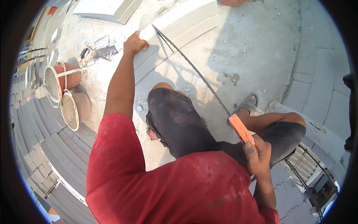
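A pale, white-topped building block (186, 26) lies on the dusty floor ahead of me. My left hand (135, 44) grips its left end, fingers curled at the edge and thumb against the side. In my right hand (258, 154), close to my right thigh, is the orange handle of a handsaw (241, 128). Its long dark blade slants up and left, seen nearly edge-on, with the tip over the block. Whether the teeth touch the block I cannot tell. Shadows of the blade and my body fall on the block's side and the floor.
Left of the block lies a second handsaw (100, 53). Two dusty buckets (76, 106) stand farther left, by stacked grey blocks (67, 149). Another pale block (108, 10) lies at the back. More grey blocks (315, 71) line the right side; my sandalled foot (248, 104) is near the saw.
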Demonstrator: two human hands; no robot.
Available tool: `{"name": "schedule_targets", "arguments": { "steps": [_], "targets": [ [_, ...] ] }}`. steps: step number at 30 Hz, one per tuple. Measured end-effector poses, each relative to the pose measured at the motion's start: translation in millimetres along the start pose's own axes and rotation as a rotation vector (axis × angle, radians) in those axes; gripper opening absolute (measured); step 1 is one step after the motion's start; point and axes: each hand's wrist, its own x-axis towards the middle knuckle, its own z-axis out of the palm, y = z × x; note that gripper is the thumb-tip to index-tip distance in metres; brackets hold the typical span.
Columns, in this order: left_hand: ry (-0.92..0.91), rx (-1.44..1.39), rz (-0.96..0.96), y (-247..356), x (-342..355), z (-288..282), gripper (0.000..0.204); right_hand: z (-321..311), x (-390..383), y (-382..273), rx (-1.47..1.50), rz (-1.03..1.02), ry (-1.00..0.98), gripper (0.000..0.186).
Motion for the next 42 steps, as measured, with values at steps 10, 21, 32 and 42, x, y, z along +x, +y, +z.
{"name": "schedule_targets", "arguments": {
  "steps": [10, 21, 32, 42],
  "targets": [
    [0.137, 0.005, 0.048, 3, -18, 14, 0.076, -67, -49, -6, -0.062, -0.133, 0.424, 0.046],
    [0.243, 0.146, 0.082, 23, -62, 36, 0.074, -134, 17, -65, -0.114, -0.357, 0.472, 0.050],
    [0.216, 0.151, 0.056, 19, -57, 36, 0.072, 54, 117, -65, 0.162, -0.215, 0.138, 0.029],
    [0.222, 0.188, 0.066, 18, -55, 40, 0.072, 97, 94, 17, -0.047, -0.133, 0.105, 0.032]
  ]
}}
